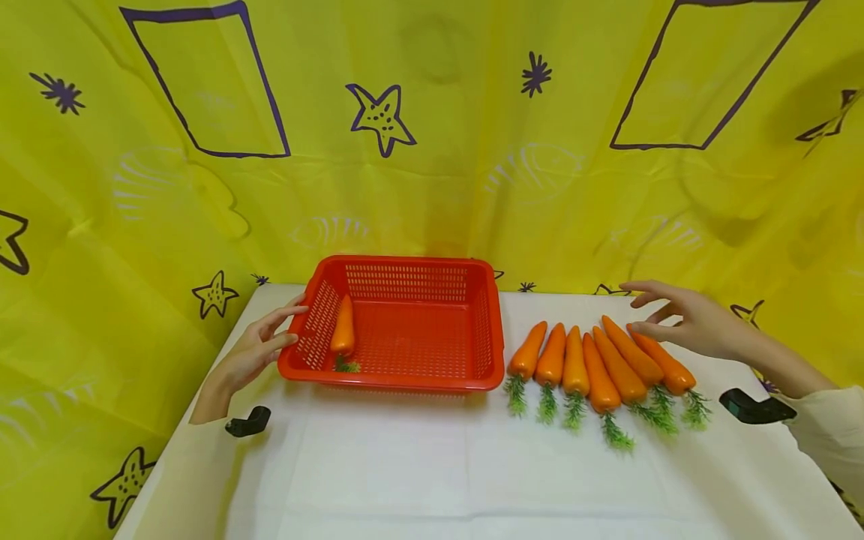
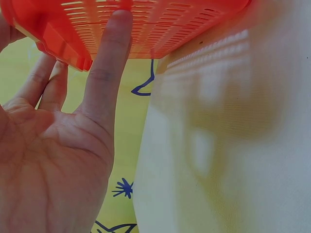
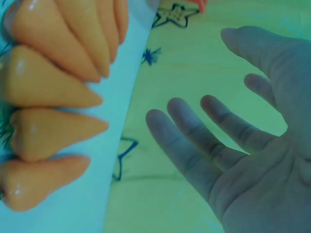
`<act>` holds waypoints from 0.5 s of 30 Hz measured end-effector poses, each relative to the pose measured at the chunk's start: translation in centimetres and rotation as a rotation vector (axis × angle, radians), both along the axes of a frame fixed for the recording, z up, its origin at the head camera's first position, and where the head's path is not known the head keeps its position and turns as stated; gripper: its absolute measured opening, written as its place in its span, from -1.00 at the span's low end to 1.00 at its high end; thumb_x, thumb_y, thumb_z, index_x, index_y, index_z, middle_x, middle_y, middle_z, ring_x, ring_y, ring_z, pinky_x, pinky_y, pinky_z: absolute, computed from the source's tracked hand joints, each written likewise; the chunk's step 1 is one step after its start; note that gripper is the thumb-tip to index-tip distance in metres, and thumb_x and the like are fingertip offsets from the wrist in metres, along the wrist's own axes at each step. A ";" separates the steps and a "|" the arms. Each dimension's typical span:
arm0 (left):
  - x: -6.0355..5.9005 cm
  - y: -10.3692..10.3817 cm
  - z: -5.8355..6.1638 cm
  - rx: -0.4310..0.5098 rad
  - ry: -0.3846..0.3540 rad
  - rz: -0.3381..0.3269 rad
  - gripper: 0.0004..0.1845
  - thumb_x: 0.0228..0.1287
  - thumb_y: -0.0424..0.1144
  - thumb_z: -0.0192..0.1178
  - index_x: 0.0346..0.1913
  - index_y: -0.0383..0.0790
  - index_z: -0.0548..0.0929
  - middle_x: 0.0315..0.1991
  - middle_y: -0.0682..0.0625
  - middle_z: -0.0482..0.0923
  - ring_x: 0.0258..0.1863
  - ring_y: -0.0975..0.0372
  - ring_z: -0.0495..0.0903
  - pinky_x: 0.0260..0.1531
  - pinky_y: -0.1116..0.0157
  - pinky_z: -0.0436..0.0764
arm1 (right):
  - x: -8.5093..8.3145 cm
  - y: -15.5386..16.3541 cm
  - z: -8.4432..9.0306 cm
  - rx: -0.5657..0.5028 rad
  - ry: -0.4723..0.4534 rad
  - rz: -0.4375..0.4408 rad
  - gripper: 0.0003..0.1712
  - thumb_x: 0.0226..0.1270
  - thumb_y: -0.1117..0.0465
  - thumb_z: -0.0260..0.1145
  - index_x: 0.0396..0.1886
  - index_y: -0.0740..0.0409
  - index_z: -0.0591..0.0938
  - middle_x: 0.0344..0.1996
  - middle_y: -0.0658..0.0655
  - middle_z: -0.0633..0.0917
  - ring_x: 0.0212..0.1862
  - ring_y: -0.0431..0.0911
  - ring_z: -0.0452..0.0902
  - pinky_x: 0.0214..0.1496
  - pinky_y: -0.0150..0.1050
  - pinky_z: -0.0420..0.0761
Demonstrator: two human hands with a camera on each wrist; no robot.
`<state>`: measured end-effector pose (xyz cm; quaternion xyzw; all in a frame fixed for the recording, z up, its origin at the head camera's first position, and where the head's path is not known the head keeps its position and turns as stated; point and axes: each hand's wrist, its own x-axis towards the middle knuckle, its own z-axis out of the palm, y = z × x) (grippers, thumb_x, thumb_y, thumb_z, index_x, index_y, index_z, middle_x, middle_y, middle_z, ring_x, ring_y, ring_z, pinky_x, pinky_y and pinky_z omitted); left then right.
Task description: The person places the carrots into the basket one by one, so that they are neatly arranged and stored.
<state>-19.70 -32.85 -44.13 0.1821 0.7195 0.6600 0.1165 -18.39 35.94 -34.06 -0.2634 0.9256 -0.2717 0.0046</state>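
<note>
My left hand (image 1: pixel 246 360) is at the left end of a red plastic basket (image 1: pixel 398 386), fingertips right at its rim. In the left wrist view its fingers are extended, and one finger (image 2: pixel 104 73) reaches up against the slotted wall. One orange toy carrot (image 1: pixel 343 328) with a green leafy top lies inside the basket, near the left wall. To the basket's right, several more carrots (image 1: pixel 574 360) lie in a fanned row, leaves toward me. My right hand (image 1: pixel 695 319) hovers by the row's far right end, fingers spread and slightly bent, holding nothing.
The basket and carrots are on a white-covered table (image 1: pixel 378 465). A yellow patterned curtain (image 1: pixel 445 187) hangs behind the table's back edge and along its sides. Dark straps (image 1: pixel 756 407) show at both wrists.
</note>
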 end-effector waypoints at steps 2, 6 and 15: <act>0.1 0.0 0.0 0.001 0.001 0.004 -0.46 0.56 -0.44 0.04 0.52 -0.35 0.28 0.70 -0.01 -0.23 0.44 0.31 0.25 0.07 0.26 0.65 | 0.0 0.7 -0.4 0.007 -0.011 -0.006 -0.24 0.31 0.36 0.47 0.47 0.16 0.40 0.05 0.27 0.68 -0.21 -0.24 0.71 -0.28 -0.30 0.68; 0.1 -0.1 0.1 0.002 0.006 0.006 -0.47 0.56 -0.44 0.03 0.51 -0.35 0.28 0.69 -0.03 -0.24 0.44 0.30 0.24 0.07 0.27 0.65 | -0.1 2.0 -1.3 -0.012 -0.087 -0.022 -0.27 0.35 0.37 0.43 0.47 0.25 0.37 0.07 0.38 0.65 -0.20 -0.06 0.74 -0.31 -0.25 0.72; 0.1 -0.1 0.1 -0.004 0.004 -0.003 -0.47 0.57 -0.45 0.02 0.52 -0.33 0.29 0.69 -0.01 -0.22 0.48 0.27 0.20 0.08 0.26 0.64 | -0.9 4.6 -3.7 -0.047 -0.271 -0.084 -0.25 0.45 0.29 0.36 0.50 0.34 0.24 0.18 0.62 0.50 -0.13 0.23 0.73 -0.27 -0.14 0.74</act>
